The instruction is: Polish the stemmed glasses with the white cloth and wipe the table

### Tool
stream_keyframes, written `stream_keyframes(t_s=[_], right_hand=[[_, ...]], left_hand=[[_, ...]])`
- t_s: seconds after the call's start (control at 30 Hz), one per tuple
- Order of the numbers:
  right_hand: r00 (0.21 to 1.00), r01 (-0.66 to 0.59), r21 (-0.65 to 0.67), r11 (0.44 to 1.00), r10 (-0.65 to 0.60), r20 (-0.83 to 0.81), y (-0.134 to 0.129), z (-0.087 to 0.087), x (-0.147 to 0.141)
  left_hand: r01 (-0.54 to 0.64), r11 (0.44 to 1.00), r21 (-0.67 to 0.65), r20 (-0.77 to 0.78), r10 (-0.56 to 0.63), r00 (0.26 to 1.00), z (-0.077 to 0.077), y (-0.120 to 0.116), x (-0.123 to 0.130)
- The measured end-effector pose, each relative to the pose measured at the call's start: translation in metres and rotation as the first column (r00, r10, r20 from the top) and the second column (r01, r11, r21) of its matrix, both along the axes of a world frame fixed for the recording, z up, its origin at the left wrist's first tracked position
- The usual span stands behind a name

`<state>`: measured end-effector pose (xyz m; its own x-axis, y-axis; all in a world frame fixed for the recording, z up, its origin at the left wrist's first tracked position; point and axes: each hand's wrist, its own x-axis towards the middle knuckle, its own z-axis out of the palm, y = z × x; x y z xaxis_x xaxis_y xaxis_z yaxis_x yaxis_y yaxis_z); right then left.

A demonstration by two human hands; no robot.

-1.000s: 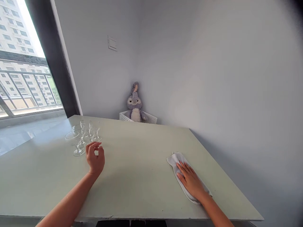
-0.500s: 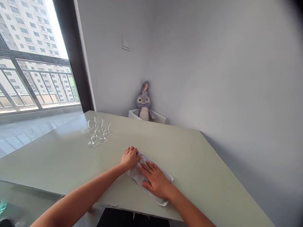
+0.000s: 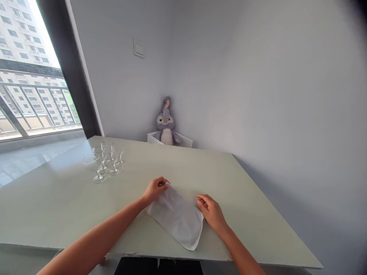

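Observation:
A white cloth (image 3: 179,217) lies spread flat near the front edge of the pale green table (image 3: 246,214). At its upper left corner is my left hand (image 3: 156,189), its fingers curved and apart, with the thumb touching the cloth's edge. Beside the cloth's right corner, my right hand (image 3: 210,210) hovers or rests with loosely bent fingers, the thumb apart from them. No object shows between the fingers of either hand.
Several clear stemmed glasses (image 3: 104,162) stand grouped on the table's left part. Behind the far edge, a plush rabbit (image 3: 166,128) sits in a white perforated basket (image 3: 187,143). Walls meet behind it; a window is at the left.
My right hand has lifted off the cloth's middle and moved to its right corner. My left hand's fingers have spread a little. The view has turned slightly to the right.

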<state>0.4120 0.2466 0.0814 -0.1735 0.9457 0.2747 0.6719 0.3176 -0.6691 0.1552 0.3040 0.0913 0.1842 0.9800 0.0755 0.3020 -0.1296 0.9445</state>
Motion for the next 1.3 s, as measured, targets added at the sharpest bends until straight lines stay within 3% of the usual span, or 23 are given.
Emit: stream_keyframes(t_s=[0.07,0.2,0.37,0.6,0.77,0.93,1.17,1.3], right_hand=[[0.998,-0.066,0.015,0.998,0.067,-0.019,0.001,0.010,-0.002],[0.971,-0.240,0.139,0.961,0.240,0.017,0.002,0.047,-0.031],[0.924,-0.377,0.163,0.912,0.359,0.130,0.008,0.079,-0.061],[0.881,-0.441,0.145,0.886,0.397,0.256,0.017,0.078,-0.069],[0.894,-0.431,0.063,0.900,0.416,0.169,0.018,0.080,-0.066],[0.895,-0.435,-0.041,0.900,0.437,0.090,0.021,0.078,-0.061],[0.870,-0.489,0.004,0.872,0.488,0.064,0.027,0.078,-0.061],[0.877,-0.475,0.014,0.880,0.473,0.081,0.027,0.082,-0.061]], left_hand=[[0.060,0.998,-0.004,0.015,-0.060,0.998,0.011,-0.007,0.005],[0.129,0.987,0.093,-0.042,-0.125,0.991,0.035,-0.021,0.018],[0.195,0.962,0.194,-0.071,-0.184,0.980,0.048,-0.034,0.020],[0.213,0.950,0.229,-0.154,-0.181,0.971,0.041,-0.040,0.012],[0.245,0.926,0.289,-0.264,-0.169,0.950,0.031,-0.038,0.005],[0.331,0.891,0.312,-0.246,-0.261,0.933,0.030,-0.040,-0.005],[0.394,0.858,0.330,-0.266,-0.316,0.911,0.031,-0.045,-0.010],[0.329,0.886,0.326,-0.315,-0.226,0.922,0.029,-0.044,-0.010]])
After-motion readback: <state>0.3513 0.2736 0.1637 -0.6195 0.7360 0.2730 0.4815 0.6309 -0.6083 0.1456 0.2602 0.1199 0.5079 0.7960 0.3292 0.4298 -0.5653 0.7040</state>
